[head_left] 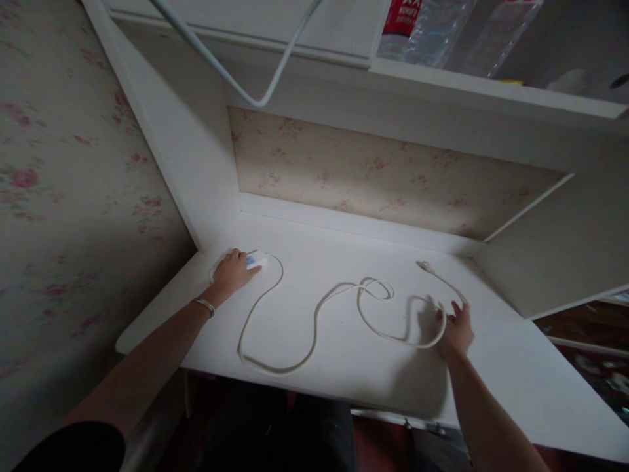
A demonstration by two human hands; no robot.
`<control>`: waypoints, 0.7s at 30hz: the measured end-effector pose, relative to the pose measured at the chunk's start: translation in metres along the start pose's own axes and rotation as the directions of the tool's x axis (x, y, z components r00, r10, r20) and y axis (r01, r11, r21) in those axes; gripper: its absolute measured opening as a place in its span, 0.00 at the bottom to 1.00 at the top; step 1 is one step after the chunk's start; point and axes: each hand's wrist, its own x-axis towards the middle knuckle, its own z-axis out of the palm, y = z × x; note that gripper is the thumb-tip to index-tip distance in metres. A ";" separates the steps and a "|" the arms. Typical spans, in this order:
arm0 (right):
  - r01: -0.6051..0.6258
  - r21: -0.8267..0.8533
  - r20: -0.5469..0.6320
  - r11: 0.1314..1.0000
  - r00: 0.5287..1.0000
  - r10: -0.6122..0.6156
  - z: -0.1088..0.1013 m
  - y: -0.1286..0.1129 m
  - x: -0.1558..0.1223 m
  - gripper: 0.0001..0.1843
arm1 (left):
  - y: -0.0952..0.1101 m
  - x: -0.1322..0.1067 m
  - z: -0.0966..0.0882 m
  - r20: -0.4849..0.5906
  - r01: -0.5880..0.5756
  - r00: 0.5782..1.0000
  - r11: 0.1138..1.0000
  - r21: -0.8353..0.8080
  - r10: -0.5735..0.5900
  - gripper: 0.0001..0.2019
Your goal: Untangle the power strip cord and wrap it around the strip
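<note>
A white power strip (261,259) with a blue patch on top lies at the left of the white desk. My left hand (230,270), a bracelet at its wrist, is closed over the strip and covers most of it. The strip's white cord (315,328) winds loosely across the desktop, with a small loop right of the middle. Near the cord's far end, my right hand (457,333) grips it, the fingertips partly hidden. Beyond that hand, the plug (425,266) rests towards the back right of the desk.
The desk (304,229) is boxed in by side panels and a back wall with floral paper (373,167). Overhead, a shelf (491,88) carries clear plastic bottles (437,33). A bent pale rod or cable (258,103) hangs in front of the cabinet.
</note>
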 end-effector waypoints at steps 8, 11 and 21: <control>0.150 -0.042 0.043 0.988 0.988 -0.148 0.007 -0.012 -0.073 0.26 | 0.017 -0.024 -0.010 -0.247 -0.068 0.969 0.986 -0.151 0.029 0.19; 0.224 -0.069 0.164 0.972 0.964 -0.210 0.002 -0.016 -0.101 0.30 | 0.032 -0.048 -0.014 -0.302 -0.116 0.953 0.945 -0.307 0.019 0.14; 0.617 -0.112 0.436 0.779 0.734 -0.520 -0.022 -0.022 -0.190 0.18 | 0.053 -0.180 -0.033 -0.017 -0.093 0.995 0.840 -0.535 0.099 0.09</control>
